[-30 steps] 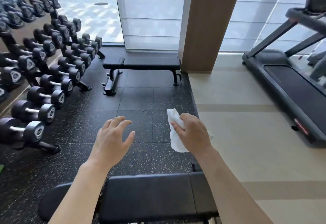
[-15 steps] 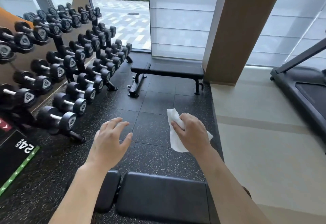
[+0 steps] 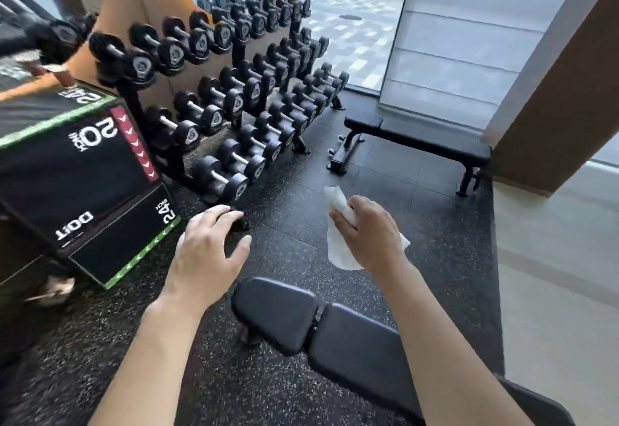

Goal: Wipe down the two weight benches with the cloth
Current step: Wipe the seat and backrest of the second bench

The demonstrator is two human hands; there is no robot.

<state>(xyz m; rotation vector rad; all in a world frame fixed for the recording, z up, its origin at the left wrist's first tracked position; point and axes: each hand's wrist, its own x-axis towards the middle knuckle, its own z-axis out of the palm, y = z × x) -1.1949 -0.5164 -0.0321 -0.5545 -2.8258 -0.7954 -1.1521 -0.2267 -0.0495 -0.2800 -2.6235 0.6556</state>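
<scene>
Bunching the white cloth (image 3: pixel 338 241) in curled fingers (image 3: pixel 338 223), the right hand (image 3: pixel 371 236) hovers above the near bench (image 3: pixel 335 335). The left hand (image 3: pixel 204 258) hangs spread and empty at 9 o'clock of it. Since half a second ago the view has swung left, bringing a plyo box (image 3: pixel 83 177) in. The near bench's long axis runs 10 to 4 o'clock; the far bench (image 3: pixel 418 140), at 1 o'clock, lies roughly parallel beside the dumbbell rack (image 3: pixel 234 90).
</scene>
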